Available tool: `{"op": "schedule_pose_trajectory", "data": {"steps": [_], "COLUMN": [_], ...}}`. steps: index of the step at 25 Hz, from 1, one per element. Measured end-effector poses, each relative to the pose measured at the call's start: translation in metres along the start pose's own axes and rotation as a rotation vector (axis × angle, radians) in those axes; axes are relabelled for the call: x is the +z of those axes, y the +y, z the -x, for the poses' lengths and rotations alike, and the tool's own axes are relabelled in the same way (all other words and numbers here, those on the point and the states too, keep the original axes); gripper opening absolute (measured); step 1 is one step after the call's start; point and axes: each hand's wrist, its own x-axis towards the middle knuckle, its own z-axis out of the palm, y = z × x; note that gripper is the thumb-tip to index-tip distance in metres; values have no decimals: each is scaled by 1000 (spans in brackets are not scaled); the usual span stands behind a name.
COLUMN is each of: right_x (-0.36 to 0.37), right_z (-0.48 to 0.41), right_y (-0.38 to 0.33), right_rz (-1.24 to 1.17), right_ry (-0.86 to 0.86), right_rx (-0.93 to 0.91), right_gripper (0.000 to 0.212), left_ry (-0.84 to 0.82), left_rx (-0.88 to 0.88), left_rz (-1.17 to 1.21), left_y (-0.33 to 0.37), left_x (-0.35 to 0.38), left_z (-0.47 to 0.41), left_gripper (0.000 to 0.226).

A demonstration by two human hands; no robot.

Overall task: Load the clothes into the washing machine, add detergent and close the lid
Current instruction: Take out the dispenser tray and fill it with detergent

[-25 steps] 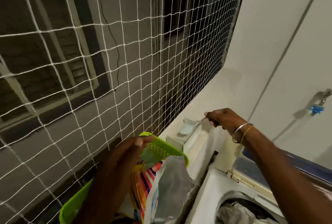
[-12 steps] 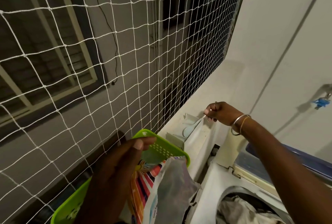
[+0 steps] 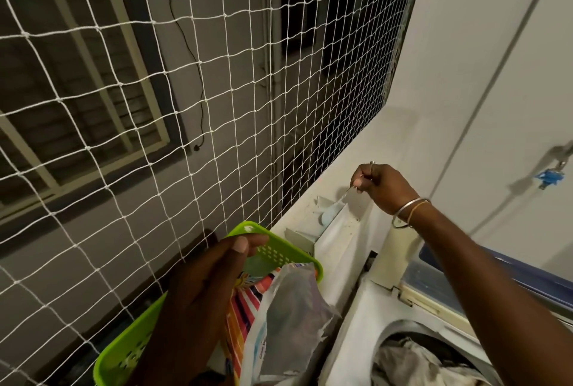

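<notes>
- Head view: right hand (image 3: pixel 383 187) pinches the thin handle of a spoon (image 3: pixel 330 215), fingers curled tight. The spoon's bowl hangs down-left inside a white tray (image 3: pixel 310 218) on the ledge (image 3: pixel 335 257) beside the netting (image 3: pixel 198 61).
- Left hand (image 3: pixel 203 291) grips the rim of a green basket (image 3: pixel 274 252), thumb over the edge. An opened detergent packet (image 3: pixel 288 308) stands in it.
- Clothes (image 3: pixel 409 361) lie in the washing machine (image 3: pixel 366 317) drum, bottom right; the lid (image 3: pixel 431 280) is up.
- Spoon's long axis slants from the right hand towards the packet, which sits lower and left, nearer the left hand. Scooping likely means reaching down-left.
</notes>
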Motion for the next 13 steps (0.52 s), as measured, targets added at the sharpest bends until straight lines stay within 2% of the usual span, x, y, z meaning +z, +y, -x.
{"op": "schedule_pose_trajectory", "data": {"steps": [4,7,13], "right_x": [-14,-34,-81], "right_z": [18,42,118], "right_y": [-12,-31,-93], "right_rz": [-8,-128,-429], "right_ry": [163,240,213], "right_rx": [-16,-35,-33], "right_gripper": [30,23,33], "left_ry": [-4,-2,55], "left_rx": [71,79,61], "left_rz": [18,14,17], "left_y": [14,23,33], "left_x": [4,5,9], "left_z": [-2,-1,4], "left_gripper": [46,40,36]}}
